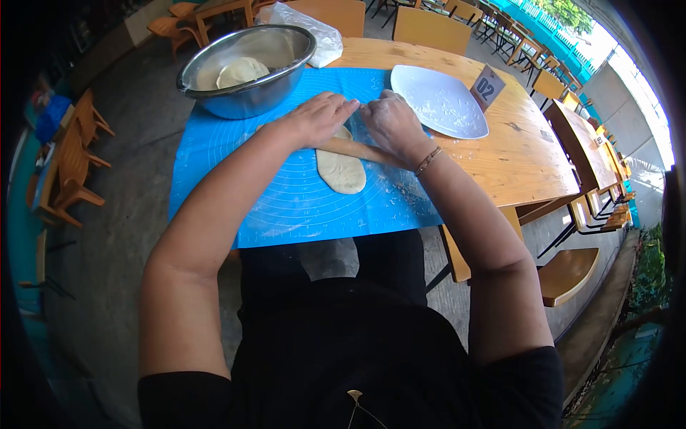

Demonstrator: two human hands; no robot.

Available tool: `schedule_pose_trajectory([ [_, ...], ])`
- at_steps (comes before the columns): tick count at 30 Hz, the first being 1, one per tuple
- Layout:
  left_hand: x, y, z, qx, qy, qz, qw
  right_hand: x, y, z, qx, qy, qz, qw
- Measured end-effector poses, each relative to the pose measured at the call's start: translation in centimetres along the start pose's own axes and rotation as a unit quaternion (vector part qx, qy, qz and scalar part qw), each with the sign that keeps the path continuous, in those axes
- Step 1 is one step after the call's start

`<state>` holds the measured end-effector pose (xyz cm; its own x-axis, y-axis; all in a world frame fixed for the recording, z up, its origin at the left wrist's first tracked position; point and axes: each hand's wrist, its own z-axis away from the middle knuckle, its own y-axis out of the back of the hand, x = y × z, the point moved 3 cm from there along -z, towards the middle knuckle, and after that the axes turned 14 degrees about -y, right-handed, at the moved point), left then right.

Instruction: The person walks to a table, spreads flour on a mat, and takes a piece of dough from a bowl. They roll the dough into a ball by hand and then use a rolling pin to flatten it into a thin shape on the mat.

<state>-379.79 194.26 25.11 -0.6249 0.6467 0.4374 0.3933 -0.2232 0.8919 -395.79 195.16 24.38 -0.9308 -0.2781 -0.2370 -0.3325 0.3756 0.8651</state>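
Note:
A wooden rolling pin (362, 150) lies across a flattened oval piece of dough (341, 173) on a blue, flour-dusted pastry mat (279, 204). My left hand (325, 118) is on the pin's left part, fingers together and bent over it. On the right part rests my right hand (391, 123), floury and curled, with a bracelet at the wrist. Both pin ends are hidden by my hands and wrists. Dough shows on both sides of the pin, its far end partly covered by my left hand.
A steel bowl (250, 100) holding a dough ball (241, 72) stands at the mat's far left. Beyond it is a clear plastic bag (325, 41). A floury white plate (439, 104) sits far right beside a number sign (487, 88) on the wooden table (525, 136). Chairs stand around.

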Motion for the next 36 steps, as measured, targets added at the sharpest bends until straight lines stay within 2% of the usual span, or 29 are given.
schedule_pose_trajectory([
  [1, -0.2, -0.3, -0.3, 0.001, 0.000, 0.000, 1.000, -0.1, -0.7, 0.4, -0.004, -0.012, 0.008, 1.000],
  [3, -0.4, -1.4, -0.7, -0.078, 0.008, -0.080, 0.994, 0.0, -1.6, 0.7, 0.015, 0.010, 0.013, 1.000],
  [6, 0.0, -1.9, 0.2, -0.052, 0.056, -0.126, 0.989, 0.4, -2.9, 1.4, 0.022, 0.043, 0.025, 0.999],
  [9, -0.1, -2.6, 0.6, -0.031, 0.035, -0.173, 0.984, 0.1, -2.6, 2.0, 0.006, 0.049, 0.028, 0.998],
  [16, 0.5, -3.1, 2.9, -0.022, 0.025, -0.172, 0.985, -1.0, -2.3, 3.8, -0.032, 0.038, 0.039, 0.998],
  [18, 0.7, -3.2, 3.6, 0.014, -0.010, -0.139, 0.990, -0.7, -3.0, 4.2, -0.017, 0.029, 0.041, 0.999],
  [20, 0.7, -3.3, 4.2, 0.012, -0.013, -0.141, 0.990, -0.6, -3.2, 4.7, -0.004, 0.019, 0.042, 0.999],
  [22, 1.0, -3.4, 4.7, 0.009, -0.016, -0.142, 0.990, -0.7, -3.2, 5.1, -0.048, 0.010, 0.068, 0.996],
  [26, 1.8, -3.2, 6.0, -0.010, -0.018, -0.142, 0.990, -1.7, -2.9, 6.1, -0.059, -0.001, 0.090, 0.994],
  [31, 2.6, -3.3, 7.6, -0.017, -0.025, -0.149, 0.988, -3.2, -1.4, 7.7, -0.055, -0.036, 0.044, 0.997],
  [36, 2.5, -3.5, 9.1, 0.002, -0.072, -0.141, 0.987, -4.9, -0.1, 9.2, -0.062, -0.056, 0.015, 0.996],
])
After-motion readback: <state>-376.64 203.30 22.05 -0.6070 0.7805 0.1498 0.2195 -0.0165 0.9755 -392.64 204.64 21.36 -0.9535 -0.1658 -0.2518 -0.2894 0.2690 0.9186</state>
